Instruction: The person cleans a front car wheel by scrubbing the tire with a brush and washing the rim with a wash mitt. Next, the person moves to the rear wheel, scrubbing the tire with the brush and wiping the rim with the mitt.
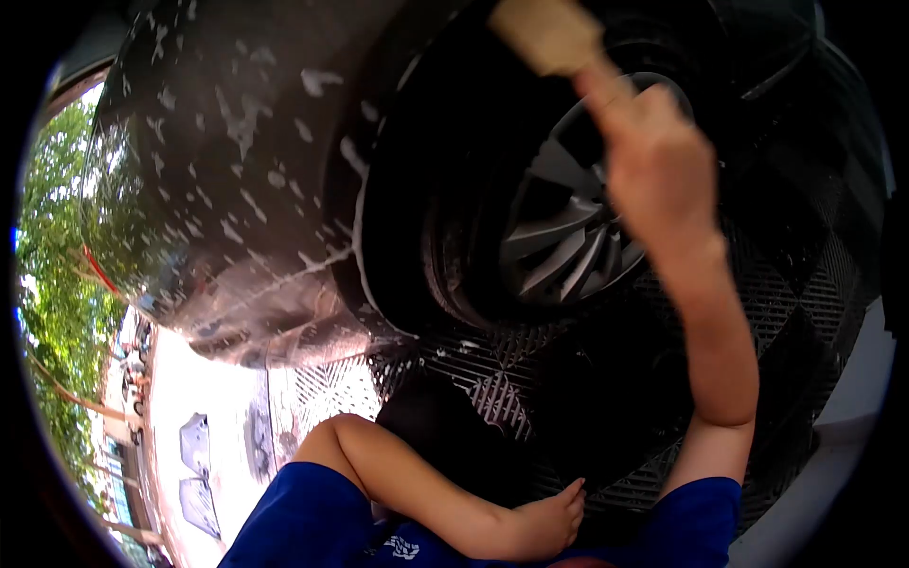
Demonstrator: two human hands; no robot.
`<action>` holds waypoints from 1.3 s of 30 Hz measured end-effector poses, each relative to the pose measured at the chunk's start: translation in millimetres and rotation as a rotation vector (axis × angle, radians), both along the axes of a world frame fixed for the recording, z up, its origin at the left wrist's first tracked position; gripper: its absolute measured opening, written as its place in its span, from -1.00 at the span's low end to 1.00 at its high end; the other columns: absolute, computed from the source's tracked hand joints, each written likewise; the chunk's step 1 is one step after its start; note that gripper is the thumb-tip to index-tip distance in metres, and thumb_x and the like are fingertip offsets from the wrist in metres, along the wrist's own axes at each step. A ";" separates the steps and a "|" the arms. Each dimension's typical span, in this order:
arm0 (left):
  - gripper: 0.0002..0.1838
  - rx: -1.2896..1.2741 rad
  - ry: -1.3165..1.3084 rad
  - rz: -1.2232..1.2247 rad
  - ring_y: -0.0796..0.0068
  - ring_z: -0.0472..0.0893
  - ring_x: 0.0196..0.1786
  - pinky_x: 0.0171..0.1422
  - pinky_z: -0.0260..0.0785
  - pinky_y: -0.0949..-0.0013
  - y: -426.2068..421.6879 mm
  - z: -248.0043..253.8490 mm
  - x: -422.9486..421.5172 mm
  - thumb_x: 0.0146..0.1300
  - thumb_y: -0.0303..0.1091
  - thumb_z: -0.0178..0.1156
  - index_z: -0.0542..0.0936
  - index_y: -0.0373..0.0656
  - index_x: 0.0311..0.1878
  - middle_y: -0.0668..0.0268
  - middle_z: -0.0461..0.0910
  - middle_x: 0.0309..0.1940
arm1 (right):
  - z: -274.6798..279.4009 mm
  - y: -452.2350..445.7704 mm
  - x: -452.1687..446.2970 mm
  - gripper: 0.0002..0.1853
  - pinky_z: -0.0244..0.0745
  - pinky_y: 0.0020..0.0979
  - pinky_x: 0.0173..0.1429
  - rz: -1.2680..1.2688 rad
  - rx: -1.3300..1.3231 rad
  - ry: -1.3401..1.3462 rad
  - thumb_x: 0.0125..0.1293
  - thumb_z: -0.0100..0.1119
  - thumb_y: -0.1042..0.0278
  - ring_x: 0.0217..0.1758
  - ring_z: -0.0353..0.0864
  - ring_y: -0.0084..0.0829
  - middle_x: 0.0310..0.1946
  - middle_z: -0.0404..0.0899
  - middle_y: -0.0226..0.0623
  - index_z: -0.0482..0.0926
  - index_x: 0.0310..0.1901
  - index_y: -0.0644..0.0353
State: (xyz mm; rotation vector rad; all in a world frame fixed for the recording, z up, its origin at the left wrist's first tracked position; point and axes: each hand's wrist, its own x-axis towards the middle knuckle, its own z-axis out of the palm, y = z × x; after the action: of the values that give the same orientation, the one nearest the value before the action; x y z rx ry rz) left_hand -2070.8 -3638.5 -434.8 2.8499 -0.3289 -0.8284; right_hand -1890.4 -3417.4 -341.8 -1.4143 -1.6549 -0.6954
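Firstly, head view: one car [275, 208], dark, glossy, streaked with white foam [237, 123]; its wheel arch [360, 227] containing a black tyre [445, 256] and a silver, many-spoked wheel [554, 223]. Floor [502, 402]: dark ribbed grating; bright paving [227, 398] and green trees [57, 189] at left. One pale, flat brush [547, 36], blurred, raised before the arch's upper part, the right hand [663, 161] clamped on it. One left hand [542, 525], low before a blue shirt [303, 521], fingers together, bent; whether they hold anything, cannot tell.
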 end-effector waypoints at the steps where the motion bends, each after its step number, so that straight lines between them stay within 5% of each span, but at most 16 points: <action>1: -0.51 0.015 0.004 0.023 -0.10 0.34 0.33 0.42 0.00 -0.29 1.4 10.0 4.2 0.30 -0.18 -0.07 0.48 -0.29 0.18 -0.07 0.43 0.22 | -9.4 -18.4 -20.0 -0.58 0.56 -0.38 -0.49 0.229 0.008 -0.019 0.31 0.01 0.44 -0.54 0.56 -0.32 -0.40 0.46 -0.16 0.52 0.20 -0.04; 6: -0.54 0.070 -0.076 0.018 -0.14 0.36 0.31 0.39 -0.02 -0.33 2.1 5.2 8.8 0.28 -0.16 -0.08 0.58 -0.29 0.04 -0.12 0.46 0.17 | -45.4 -64.8 -71.1 -0.62 0.50 -0.47 -0.57 0.650 -0.213 -0.200 0.22 0.08 0.41 -0.57 0.56 -0.41 -0.52 0.47 -0.18 0.55 0.08 0.28; 10: -0.58 0.037 -0.126 0.028 -0.16 0.36 0.30 0.38 -0.02 -0.34 3.6 -6.2 7.5 0.28 -0.16 -0.08 0.60 -0.25 -0.03 -0.14 0.47 0.17 | 10.7 -15.3 -21.9 -0.59 0.59 -0.39 -0.45 0.541 -0.215 -0.074 0.21 -0.01 0.46 -0.48 0.65 -0.32 -0.40 0.62 -0.10 0.62 0.07 -0.07; 11: -0.57 0.026 -0.076 0.045 -0.14 0.35 0.32 0.40 -0.04 -0.34 5.8 -7.4 8.9 0.29 -0.16 -0.09 0.59 -0.25 0.01 -0.12 0.46 0.18 | 26.2 -2.4 -2.9 -0.59 0.61 -0.36 -0.37 0.563 -0.261 0.103 0.24 -0.05 0.46 -0.42 0.68 -0.34 -0.38 0.67 -0.16 0.62 0.08 -0.08; 13: -0.56 0.018 -0.018 0.063 -0.11 0.34 0.34 0.41 -0.05 -0.33 10.2 -4.8 12.7 0.29 -0.16 -0.10 0.58 -0.24 0.04 -0.10 0.45 0.20 | 32.9 38.1 39.1 -0.61 0.61 -0.36 -0.24 0.434 0.045 0.263 0.30 -0.08 0.41 -0.44 0.67 -0.46 -0.44 0.69 -0.31 0.62 0.08 -0.16; 14: -0.54 0.052 0.004 0.072 -0.08 0.32 0.36 0.43 -0.08 -0.32 13.5 2.9 17.0 0.30 -0.16 -0.11 0.56 -0.24 0.09 -0.08 0.43 0.22 | 47.0 38.8 68.1 -0.64 0.55 -0.41 -0.29 0.338 -0.264 0.512 0.36 -0.05 0.33 -0.49 0.62 -0.49 -0.49 0.67 -0.34 0.60 0.12 -0.17; 17: -0.52 0.086 0.061 0.080 -0.03 0.28 0.39 0.45 -0.12 -0.30 17.0 18.0 21.8 0.31 -0.16 -0.13 0.51 -0.23 0.17 -0.05 0.40 0.26 | -25.5 131.0 184.5 -0.68 0.43 -0.51 -0.23 0.327 0.042 0.808 0.31 0.07 0.39 -0.38 0.58 -0.56 -0.38 0.69 -0.27 0.62 0.08 0.06; 18: -0.50 0.084 0.089 0.070 -0.01 0.26 0.41 0.46 -0.14 -0.29 16.6 19.2 22.5 0.32 -0.15 -0.13 0.49 -0.22 0.20 -0.04 0.39 0.27 | -48.4 133.7 207.3 -0.63 0.42 -0.57 -0.23 0.253 -0.112 1.005 0.31 0.06 0.48 -0.39 0.50 -0.63 -0.44 0.64 -0.46 0.55 0.16 0.15; 20: -0.50 0.075 0.076 0.059 -0.02 0.26 0.41 0.47 -0.14 -0.28 13.9 19.9 21.2 0.32 -0.15 -0.14 0.49 -0.22 0.20 -0.04 0.39 0.27 | -77.7 131.2 220.2 -0.61 0.49 -0.47 -0.13 0.244 -0.188 1.230 0.28 0.07 0.44 -0.28 0.65 -0.45 -0.31 0.72 -0.26 0.56 0.15 0.09; 22: -0.50 0.064 0.075 0.045 -0.02 0.25 0.41 0.47 -0.14 -0.28 12.5 19.2 19.7 0.32 -0.15 -0.14 0.49 -0.22 0.19 -0.04 0.39 0.27 | -64.2 103.3 190.3 -0.62 0.53 -0.33 -0.03 -0.146 -0.155 0.765 0.27 -0.02 0.41 -0.11 0.68 -0.17 -0.14 0.67 -0.05 0.61 0.09 -0.01; 23: -0.50 0.049 0.065 0.031 -0.02 0.26 0.41 0.47 -0.14 -0.27 14.3 16.7 19.3 0.32 -0.15 -0.14 0.50 -0.22 0.19 -0.03 0.39 0.27 | -38.5 80.2 153.4 -0.63 0.56 -0.22 -0.06 -0.144 -0.141 0.703 0.28 -0.06 0.38 -0.11 0.65 -0.07 -0.19 0.65 -0.03 0.63 0.06 -0.04; 25: -0.51 0.027 0.059 0.011 -0.02 0.26 0.41 0.47 -0.14 -0.27 16.6 16.5 23.3 0.31 -0.15 -0.14 0.50 -0.22 0.18 -0.03 0.39 0.27 | -15.2 46.1 85.0 -0.71 0.58 -0.19 -0.29 -0.059 -0.123 0.492 0.27 0.04 0.41 -0.30 0.68 -0.17 -0.42 0.61 -0.05 0.59 0.01 0.12; 27: -0.51 0.057 0.085 0.022 -0.01 0.27 0.40 0.48 -0.13 -0.25 18.3 18.2 31.2 0.30 -0.16 -0.13 0.51 -0.24 0.17 -0.01 0.41 0.26 | -23.2 5.1 17.2 -0.62 0.54 -0.28 -0.51 0.057 0.001 0.139 0.26 0.06 0.44 -0.58 0.53 -0.22 -0.38 0.49 -0.04 0.48 0.13 0.13; 29: -0.51 0.062 0.062 0.023 0.00 0.28 0.40 0.48 -0.12 -0.24 20.3 16.8 35.2 0.30 -0.16 -0.13 0.51 -0.24 0.17 0.00 0.41 0.26 | -51.4 -28.2 -32.2 -0.55 0.44 -0.40 -0.65 0.331 0.107 -0.033 0.24 0.03 0.38 -0.65 0.48 -0.42 -0.47 0.46 -0.12 0.50 0.19 0.14; 32: -0.51 0.073 0.033 0.040 0.04 0.29 0.39 0.48 -0.10 -0.21 18.5 12.0 37.0 0.30 -0.16 -0.12 0.51 -0.23 0.18 0.01 0.42 0.26 | -78.7 -56.5 -72.4 -0.58 0.45 -0.48 -0.64 0.716 -0.082 -0.031 0.24 0.04 0.36 -0.65 0.54 -0.41 -0.51 0.45 -0.15 0.53 0.12 0.30; 39: -0.52 0.032 0.094 0.099 0.06 0.28 0.40 0.49 -0.13 -0.21 25.8 19.5 38.8 0.31 -0.18 -0.12 0.51 -0.21 0.18 0.03 0.39 0.28 | -8.2 31.2 33.5 -0.55 0.59 -0.25 -0.39 0.416 0.058 0.367 0.18 0.02 0.43 -0.50 0.64 -0.24 -0.51 0.60 -0.07 0.55 0.14 -0.08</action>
State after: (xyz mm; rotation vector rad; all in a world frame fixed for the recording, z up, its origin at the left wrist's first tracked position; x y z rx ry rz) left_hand -2032.0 -3612.7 -415.3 2.8183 -0.1633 -0.9521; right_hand -1856.9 -3386.2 -349.9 -1.0334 -1.5487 -0.2271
